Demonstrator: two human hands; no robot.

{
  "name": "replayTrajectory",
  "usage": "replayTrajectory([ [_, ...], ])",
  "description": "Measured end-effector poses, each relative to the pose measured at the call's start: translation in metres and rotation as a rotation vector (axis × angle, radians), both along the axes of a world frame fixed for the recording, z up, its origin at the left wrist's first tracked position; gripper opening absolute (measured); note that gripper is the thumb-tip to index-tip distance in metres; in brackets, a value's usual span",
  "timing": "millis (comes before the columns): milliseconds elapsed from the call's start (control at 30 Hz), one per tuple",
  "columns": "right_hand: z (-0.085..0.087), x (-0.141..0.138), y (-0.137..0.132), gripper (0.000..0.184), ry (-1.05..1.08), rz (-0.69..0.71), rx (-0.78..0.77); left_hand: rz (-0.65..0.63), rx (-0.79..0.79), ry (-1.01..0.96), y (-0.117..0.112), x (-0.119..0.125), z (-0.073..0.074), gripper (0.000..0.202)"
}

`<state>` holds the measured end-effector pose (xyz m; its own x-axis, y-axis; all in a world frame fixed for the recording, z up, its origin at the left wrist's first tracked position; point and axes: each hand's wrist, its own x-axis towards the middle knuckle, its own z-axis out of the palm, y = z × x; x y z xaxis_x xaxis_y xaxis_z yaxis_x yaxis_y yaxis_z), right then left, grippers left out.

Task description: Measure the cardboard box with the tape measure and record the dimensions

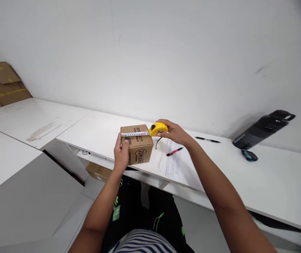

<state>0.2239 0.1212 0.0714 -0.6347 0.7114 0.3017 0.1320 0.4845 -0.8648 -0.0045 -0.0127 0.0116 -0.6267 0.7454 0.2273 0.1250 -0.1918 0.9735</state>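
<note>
White desk (245, 175): left hand (121, 151) grips box (140, 149), right hand (175, 133) grips tape measure (158, 128) atop it

A single camera sits on the person's head, looking forward and down along both forearms. It faces a plain white wall, with the white worktop (245, 168) running across the frame below it, tilted up toward the left. The left hand (121, 151) and right hand (173, 133) sit near the middle, fairly close to the lens. The person's lap fills the bottom edge. The far right corner darkens and blurs, probably from the wide lens. No second view overlaps it.
</note>
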Motion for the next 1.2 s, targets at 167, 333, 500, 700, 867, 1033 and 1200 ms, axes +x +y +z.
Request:
replayTrajectory([
  [167, 0.003, -0.004, 0.002, 0.059, -0.008, 0.027, -0.057, 0.005, -0.036, 0.143, 0.003, -0.022, 0.017, 0.043],
  [333, -0.002, -0.002, 0.002, 0.061, -0.007, 0.005, -0.052, 0.039, -0.129, 0.216, 0.024, -0.055, 0.027, 0.033],
  [500, 0.001, 0.0, 0.0, 0.057, -0.07, -0.028, 0.058, -0.072, -0.154, 0.034, 0.038, -0.057, 0.026, 0.02],
  [700, 0.009, -0.002, -0.011, 0.05, -0.124, -0.077, 0.206, -0.072, -0.056, 0.346, 0.032, -0.035, 0.047, 0.022],
  [867, 0.022, -0.027, -0.045, 0.046, -0.042, -0.007, 0.493, -0.323, -0.151, 0.456, 0.018, -0.019, 0.077, 0.044],
  [1033, 0.038, -0.044, -0.072, 0.043, -0.034, 0.074, 0.688, -0.534, -0.101, 0.357, -0.004, -0.019, 0.101, 0.051],
  [1200, 0.037, -0.02, -0.054, 0.048, -0.075, -0.004, 0.557, -0.327, -0.048, 0.278, -0.002, -0.052, 0.088, 0.046],
])
